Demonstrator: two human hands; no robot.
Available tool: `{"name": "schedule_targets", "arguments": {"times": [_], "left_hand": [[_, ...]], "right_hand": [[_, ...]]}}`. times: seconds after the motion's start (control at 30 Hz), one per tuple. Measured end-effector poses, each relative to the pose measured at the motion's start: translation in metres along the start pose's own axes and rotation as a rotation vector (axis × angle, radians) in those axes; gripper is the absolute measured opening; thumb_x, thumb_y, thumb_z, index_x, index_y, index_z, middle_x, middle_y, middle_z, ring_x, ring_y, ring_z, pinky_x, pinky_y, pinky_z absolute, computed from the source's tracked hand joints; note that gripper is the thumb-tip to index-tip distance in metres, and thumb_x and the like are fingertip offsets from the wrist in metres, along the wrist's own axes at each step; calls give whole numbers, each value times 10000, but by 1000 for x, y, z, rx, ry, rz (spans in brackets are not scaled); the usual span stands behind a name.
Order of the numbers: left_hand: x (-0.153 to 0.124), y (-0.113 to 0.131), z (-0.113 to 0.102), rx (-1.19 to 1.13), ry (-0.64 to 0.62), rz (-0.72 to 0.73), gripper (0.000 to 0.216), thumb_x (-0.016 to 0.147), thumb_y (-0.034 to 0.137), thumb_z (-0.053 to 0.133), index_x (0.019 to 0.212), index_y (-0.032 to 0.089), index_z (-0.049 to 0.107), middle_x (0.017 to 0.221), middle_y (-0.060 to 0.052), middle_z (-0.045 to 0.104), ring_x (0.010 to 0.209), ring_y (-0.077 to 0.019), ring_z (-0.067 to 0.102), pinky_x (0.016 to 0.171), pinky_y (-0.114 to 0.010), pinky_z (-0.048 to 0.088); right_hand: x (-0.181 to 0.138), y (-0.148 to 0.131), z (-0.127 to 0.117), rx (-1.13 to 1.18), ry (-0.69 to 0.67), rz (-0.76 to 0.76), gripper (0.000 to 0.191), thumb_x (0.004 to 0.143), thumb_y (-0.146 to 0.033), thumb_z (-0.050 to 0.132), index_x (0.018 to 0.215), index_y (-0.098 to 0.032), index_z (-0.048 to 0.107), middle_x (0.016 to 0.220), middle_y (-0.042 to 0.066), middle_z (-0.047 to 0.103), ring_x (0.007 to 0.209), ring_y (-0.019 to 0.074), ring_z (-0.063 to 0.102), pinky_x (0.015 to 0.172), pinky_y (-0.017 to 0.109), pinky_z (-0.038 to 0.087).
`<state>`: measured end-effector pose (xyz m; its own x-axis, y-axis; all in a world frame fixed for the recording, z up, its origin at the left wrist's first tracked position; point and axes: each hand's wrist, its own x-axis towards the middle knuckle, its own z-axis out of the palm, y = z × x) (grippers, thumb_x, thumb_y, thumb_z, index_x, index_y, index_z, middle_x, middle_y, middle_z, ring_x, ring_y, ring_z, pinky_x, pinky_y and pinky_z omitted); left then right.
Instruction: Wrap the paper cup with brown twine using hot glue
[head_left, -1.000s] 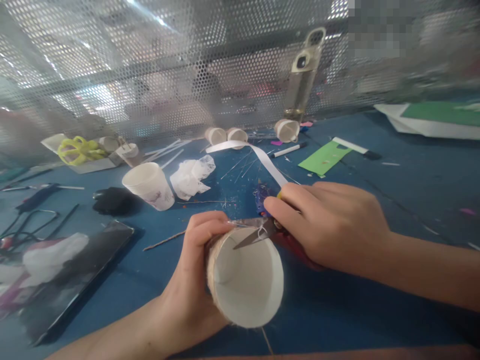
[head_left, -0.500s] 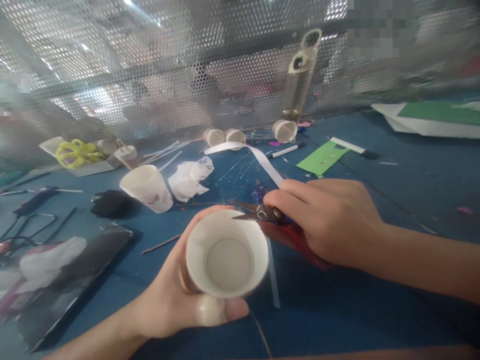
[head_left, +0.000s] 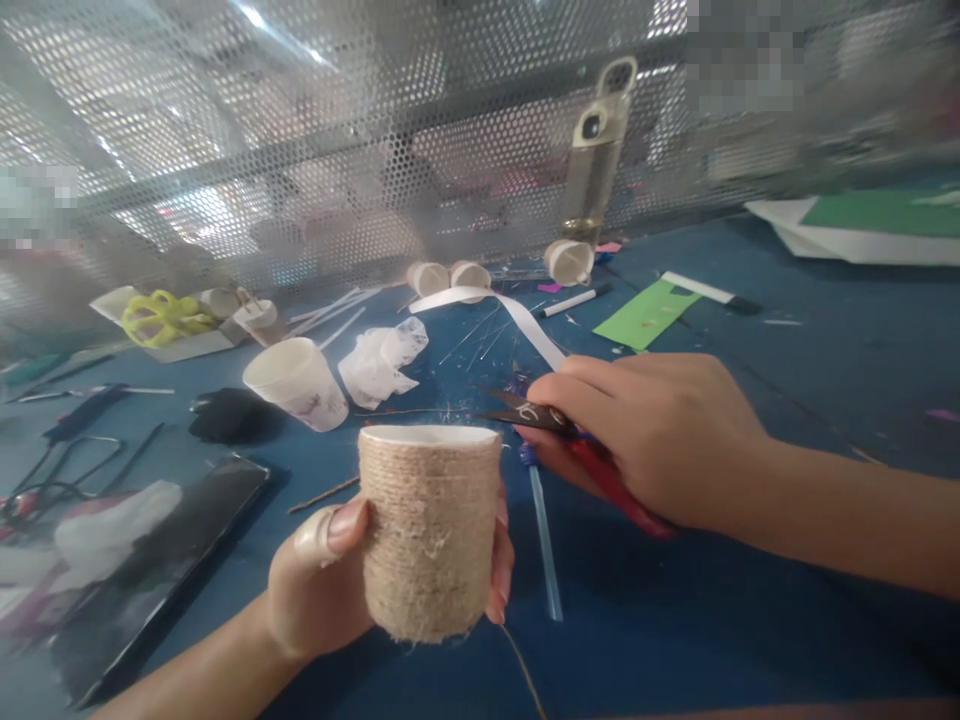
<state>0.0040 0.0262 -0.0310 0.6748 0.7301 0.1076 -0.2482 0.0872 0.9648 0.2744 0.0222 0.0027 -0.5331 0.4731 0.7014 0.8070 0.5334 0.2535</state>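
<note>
My left hand [head_left: 330,570] is closed around a paper cup wrapped in twine [head_left: 431,535], its white rim uppermost. The thumb presses the near left side, and fingertips show at the right. A loose twine end [head_left: 523,665] hangs below those fingertips. In my right hand [head_left: 645,430] is a pair of scissors [head_left: 544,416] with red handles, the dark blades slightly parted and pointing left, just beyond the cup's rim. A white strip [head_left: 525,320] runs up and left from the right-hand fingers. Below that hand, a clear glue stick [head_left: 545,545] lies on the table.
A white paper cup [head_left: 296,385] and crumpled plastic [head_left: 382,362] lie beyond my left hand. Small twine-covered cups [head_left: 568,262] and a bottle [head_left: 598,155] stand near the perforated screen [head_left: 337,170]. Green card [head_left: 645,315] lies right; a dark flat case [head_left: 169,570] lies left.
My left hand has turned the cup from its open mouth facing me to upright, bringing the twine-wrapped side into view. My right hand and the scissors have barely moved.
</note>
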Motion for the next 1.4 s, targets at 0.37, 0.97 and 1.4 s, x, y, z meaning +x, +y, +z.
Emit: {"name": "schedule_targets", "arguments": {"times": [0.37,0.97,1.4], "left_hand": [[4,19,12,-62,-134,-132,568,796,721,722,1084,237,798,880,-178,790,777,-418,805,635,-561,636],[-8,19,6,-62,143,-180,703,863,607,855,1407,218,640,915,-41,744,751,-163,698,688,-260,584],[-10,27,17,153,364,-193,716,802,533,940,1378,260,614,1290,-80,783,1215,-306,729,1064,-417,566]], "right_hand": [[-3,-2,4,112,-46,45,419,1092,-292,414,704,-226,560,606,-27,580,454,113,342,513,303,209],[5,-9,-1,197,-61,-89,327,1031,-251,484,790,-200,700,629,-17,629,465,134,539,495,296,353],[4,-19,4,230,-179,-19,239,909,-199,478,795,-220,687,630,-24,650,473,158,566,515,311,348]]}}
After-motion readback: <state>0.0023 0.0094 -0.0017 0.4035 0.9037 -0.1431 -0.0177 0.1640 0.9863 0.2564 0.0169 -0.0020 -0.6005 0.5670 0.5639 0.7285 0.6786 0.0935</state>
